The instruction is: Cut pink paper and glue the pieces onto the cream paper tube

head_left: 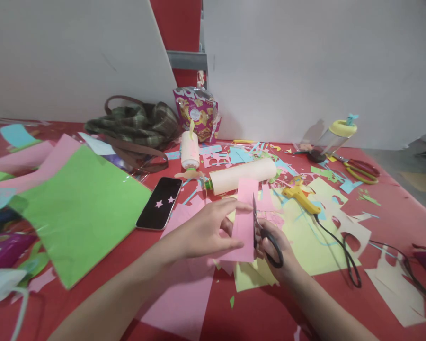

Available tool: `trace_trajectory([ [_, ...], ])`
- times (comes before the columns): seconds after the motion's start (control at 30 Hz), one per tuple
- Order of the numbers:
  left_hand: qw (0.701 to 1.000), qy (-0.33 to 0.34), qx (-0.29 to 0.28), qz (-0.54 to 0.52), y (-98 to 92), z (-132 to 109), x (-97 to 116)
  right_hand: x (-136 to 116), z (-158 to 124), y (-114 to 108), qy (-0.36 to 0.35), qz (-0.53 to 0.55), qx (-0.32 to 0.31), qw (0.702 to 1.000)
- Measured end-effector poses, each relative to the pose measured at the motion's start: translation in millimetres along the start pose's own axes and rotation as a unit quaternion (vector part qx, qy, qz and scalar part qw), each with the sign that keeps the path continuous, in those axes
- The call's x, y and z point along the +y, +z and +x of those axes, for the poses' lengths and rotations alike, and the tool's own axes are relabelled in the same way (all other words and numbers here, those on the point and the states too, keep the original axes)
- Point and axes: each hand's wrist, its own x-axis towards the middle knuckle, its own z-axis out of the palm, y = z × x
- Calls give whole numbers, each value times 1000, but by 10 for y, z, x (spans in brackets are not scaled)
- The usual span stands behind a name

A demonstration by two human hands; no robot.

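My left hand pinches a strip of pink paper, thumb and fingers along its left side. My right hand grips a pair of scissors by the black handles. The blades point away from me and lie along the strip's right edge; how far apart they are is hard to tell. Under my left forearm lies a larger pink sheet. Left of my hand is a black phone with two small pink paper stars on its screen. Yellow paper sheets lie under and beyond my right hand.
A paper-wrapped roll lies beyond my hands, beside a standing wrapped bottle. A yellow glue gun with a black cord sits at right. Green sheets cover the left. Behind are a plaid bag, a snack bag and paper scraps.
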Motion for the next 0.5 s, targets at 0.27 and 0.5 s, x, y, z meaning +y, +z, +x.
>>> trace_trajectory([
  [0.27, 1000, -7, -17, -12, -55, -18, 2, -6, -1, 3, -3, -20, 3, 1000],
  [0.5, 999, -11, -39, -2, -136, -42, 21, -19, -5, 2, 6, -29, -12, 999],
])
